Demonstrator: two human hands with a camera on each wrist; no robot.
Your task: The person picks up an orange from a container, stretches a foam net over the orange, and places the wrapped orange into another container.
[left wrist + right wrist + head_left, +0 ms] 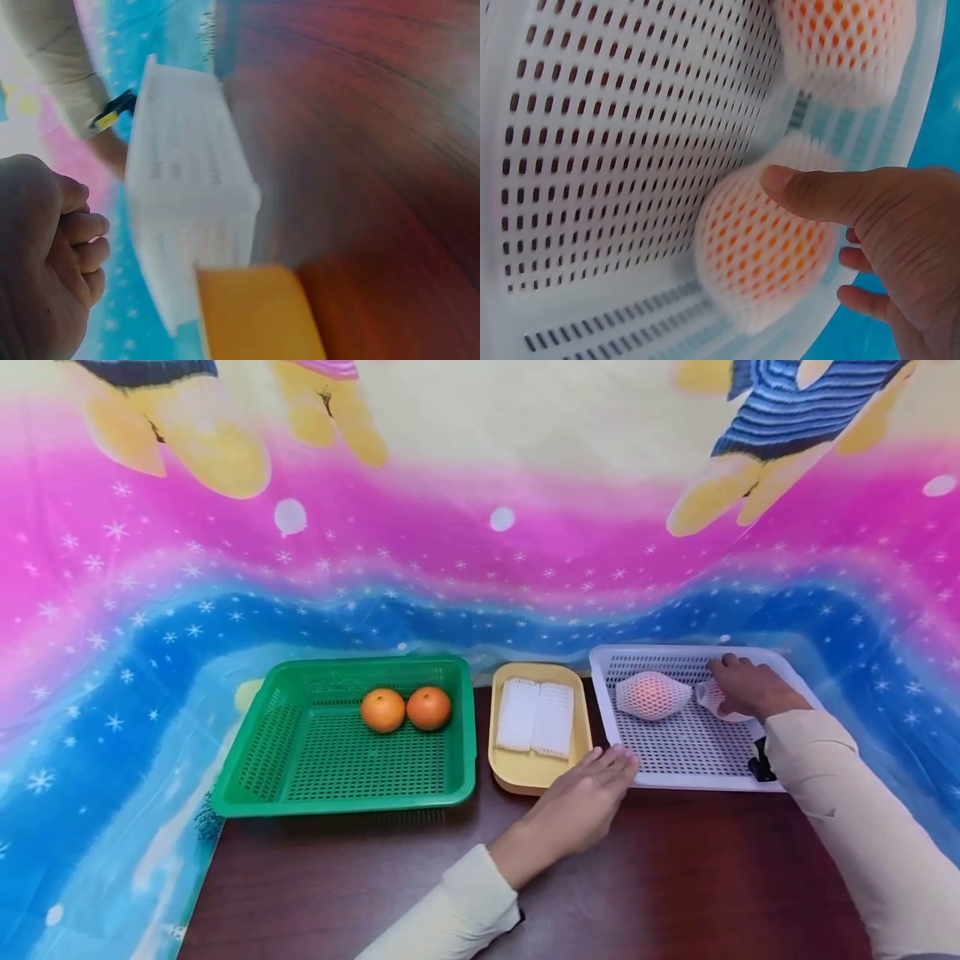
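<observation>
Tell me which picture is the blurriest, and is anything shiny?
Left wrist view: blurriest, the white basket smeared and hazy, pale glare on the brown table; head view: clearer, both oranges crisp; right wrist view: a bit soft, but mesh shows on both netted fruits.

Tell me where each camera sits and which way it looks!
Head: worn on the head, looks forward and down at green basket, tray, white basket; left hand, right hand, sleeves show.
Left wrist: on that wrist, looks at white basket's outside; left hand, right sleeve show.
Right wrist: on that wrist, looks into white basket; right hand shows.
Head and right wrist share two wrapped fruits.
</observation>
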